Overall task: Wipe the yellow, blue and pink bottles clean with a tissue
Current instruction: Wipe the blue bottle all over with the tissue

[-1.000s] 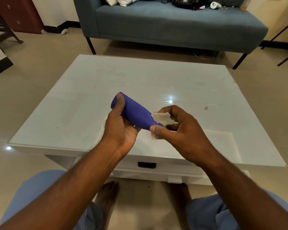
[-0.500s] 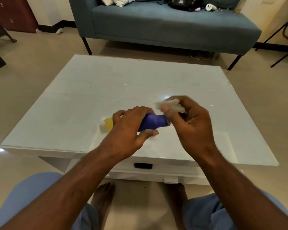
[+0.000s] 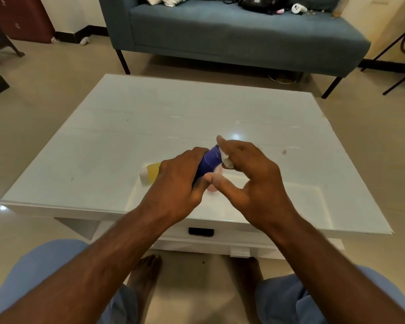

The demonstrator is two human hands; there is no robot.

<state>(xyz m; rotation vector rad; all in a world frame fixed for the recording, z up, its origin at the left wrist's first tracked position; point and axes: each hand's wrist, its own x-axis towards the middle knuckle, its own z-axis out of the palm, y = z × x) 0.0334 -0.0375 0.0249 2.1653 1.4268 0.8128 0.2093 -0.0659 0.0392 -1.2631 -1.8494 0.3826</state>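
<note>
Gripping blue bottle (image 3: 209, 161), left hand (image 3: 177, 183); right hand (image 3: 250, 170) pinching tissue (image 3: 226, 159) against it.

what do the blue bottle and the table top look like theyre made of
Blue bottle: probably plastic, matte, judging by its even opaque colour without glare. Table top: glossy white, likely glass over a white base, since it mirrors the ceiling light and shows a clear edge.

The worktop (image 3: 117, 146) has a glossy white top like glass, mirroring ceiling lights, and the floor (image 3: 45, 85) around it is smooth, shiny beige tile. The blue bottle (image 3: 209, 161) looks like smooth matt plastic, the tissue (image 3: 226, 159) soft white paper, and the far sofa (image 3: 220, 31) matt woven teal cloth.
</note>
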